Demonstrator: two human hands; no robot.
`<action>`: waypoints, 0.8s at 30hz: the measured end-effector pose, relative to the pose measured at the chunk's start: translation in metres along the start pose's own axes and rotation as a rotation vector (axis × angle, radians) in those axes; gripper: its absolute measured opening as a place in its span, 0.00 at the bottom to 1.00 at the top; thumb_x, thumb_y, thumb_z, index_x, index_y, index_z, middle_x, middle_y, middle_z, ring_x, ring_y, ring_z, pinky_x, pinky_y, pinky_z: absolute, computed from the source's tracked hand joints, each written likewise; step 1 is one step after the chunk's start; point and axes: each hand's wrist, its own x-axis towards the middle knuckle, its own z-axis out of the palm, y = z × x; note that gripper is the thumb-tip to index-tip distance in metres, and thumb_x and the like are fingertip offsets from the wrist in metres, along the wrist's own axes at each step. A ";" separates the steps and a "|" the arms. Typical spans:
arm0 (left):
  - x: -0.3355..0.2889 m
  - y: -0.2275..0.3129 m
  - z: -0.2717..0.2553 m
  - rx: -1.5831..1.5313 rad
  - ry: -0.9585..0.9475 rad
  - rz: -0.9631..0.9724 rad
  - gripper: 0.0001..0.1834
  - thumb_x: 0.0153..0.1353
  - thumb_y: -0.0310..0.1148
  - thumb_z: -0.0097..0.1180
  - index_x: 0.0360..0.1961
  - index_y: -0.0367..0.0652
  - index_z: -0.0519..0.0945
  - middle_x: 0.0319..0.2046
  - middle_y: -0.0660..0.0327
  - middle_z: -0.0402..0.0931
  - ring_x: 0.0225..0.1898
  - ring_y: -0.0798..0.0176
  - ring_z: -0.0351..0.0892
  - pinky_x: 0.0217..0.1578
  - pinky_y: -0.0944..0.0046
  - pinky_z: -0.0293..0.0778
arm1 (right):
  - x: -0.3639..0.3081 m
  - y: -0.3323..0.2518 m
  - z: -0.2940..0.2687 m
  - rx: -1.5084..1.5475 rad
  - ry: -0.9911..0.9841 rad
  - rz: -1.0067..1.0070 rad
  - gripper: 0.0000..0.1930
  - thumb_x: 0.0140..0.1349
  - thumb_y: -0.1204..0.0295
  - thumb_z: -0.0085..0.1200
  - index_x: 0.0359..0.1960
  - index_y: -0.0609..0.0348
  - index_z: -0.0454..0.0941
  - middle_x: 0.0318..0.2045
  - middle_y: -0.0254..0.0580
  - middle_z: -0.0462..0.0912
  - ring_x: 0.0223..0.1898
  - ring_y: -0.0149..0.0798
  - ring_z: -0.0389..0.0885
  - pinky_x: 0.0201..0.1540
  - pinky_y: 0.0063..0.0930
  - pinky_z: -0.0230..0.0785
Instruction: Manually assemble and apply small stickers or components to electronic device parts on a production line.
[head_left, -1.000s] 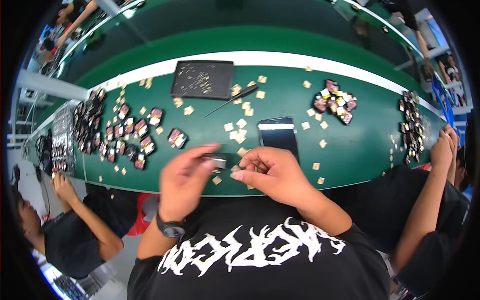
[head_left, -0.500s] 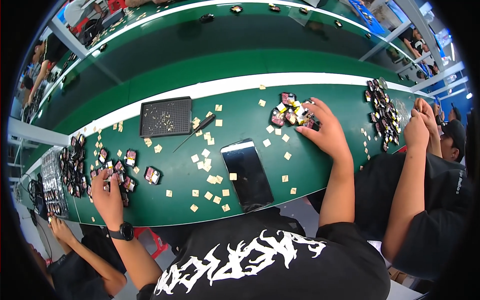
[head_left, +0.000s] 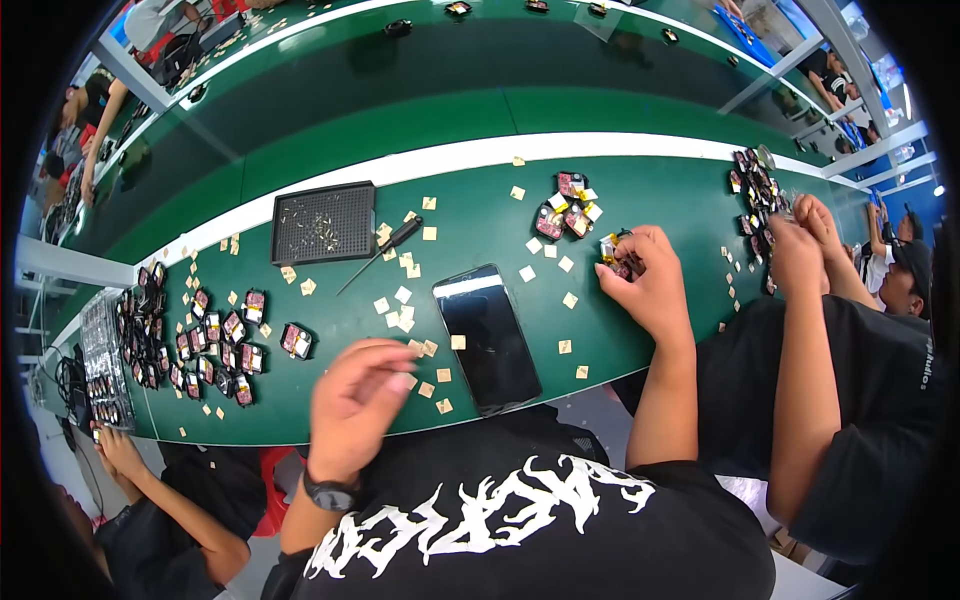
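My right hand (head_left: 652, 285) curls around a few small black electronic modules (head_left: 610, 248) with yellow and silver parts; its fingers partly hide them. Beside it, to the left, lies a small pile of similar modules (head_left: 566, 215) with reddish circuit boards. My left hand (head_left: 355, 400), wearing a dark wristwatch (head_left: 330, 494), hovers over the near edge of the table with loosely stretched fingers and nothing visible in them. Its fingertips are close to scattered beige squares (head_left: 428, 389). Left of it, more modules (head_left: 233, 326) lie spread out singly.
A black phone-like slab (head_left: 490, 345) lies mid-table, with a screwdriver (head_left: 402, 234) and a black grid tray (head_left: 322, 222) behind it. Dense module heaps (head_left: 145, 330) line the far left. At right, a co-worker's hands (head_left: 797, 250) work near another heap (head_left: 752, 190).
My left hand has left the modules on the left and moved right, toward the near edge. My right hand has drawn a few modules nearer, away from the pile.
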 end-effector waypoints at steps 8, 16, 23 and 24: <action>0.044 -0.005 0.087 -1.073 -0.329 -0.415 0.36 0.72 0.49 0.51 0.73 0.40 0.58 0.68 0.47 0.64 0.67 0.47 0.68 0.69 0.44 0.62 | -0.030 -0.093 0.011 0.453 -0.133 0.027 0.21 0.45 0.79 0.75 0.40 0.62 0.77 0.52 0.42 0.71 0.28 0.18 0.70 0.29 0.14 0.64; 0.033 -0.013 0.056 -0.900 -0.129 -0.391 0.25 0.74 0.41 0.51 0.67 0.42 0.69 0.54 0.57 0.77 0.49 0.62 0.78 0.40 0.63 0.77 | -0.040 -0.129 0.030 0.866 -0.355 0.156 0.20 0.58 0.83 0.65 0.53 0.68 0.79 0.56 0.43 0.72 0.30 0.15 0.69 0.26 0.13 0.59; 0.019 -0.007 0.042 -0.500 0.039 -0.321 0.23 0.67 0.25 0.61 0.63 0.40 0.75 0.37 0.60 0.82 0.30 0.75 0.76 0.25 0.75 0.71 | -0.053 -0.151 0.048 1.124 -0.659 0.555 0.17 0.70 0.79 0.51 0.59 0.68 0.74 0.55 0.40 0.77 0.29 0.19 0.69 0.32 0.15 0.63; 0.017 -0.007 0.039 -0.489 0.050 -0.318 0.23 0.67 0.25 0.60 0.63 0.39 0.75 0.37 0.60 0.82 0.30 0.75 0.76 0.26 0.75 0.71 | -0.056 -0.154 0.053 1.076 -0.536 0.456 0.16 0.70 0.79 0.51 0.59 0.67 0.73 0.51 0.38 0.79 0.30 0.19 0.69 0.32 0.15 0.64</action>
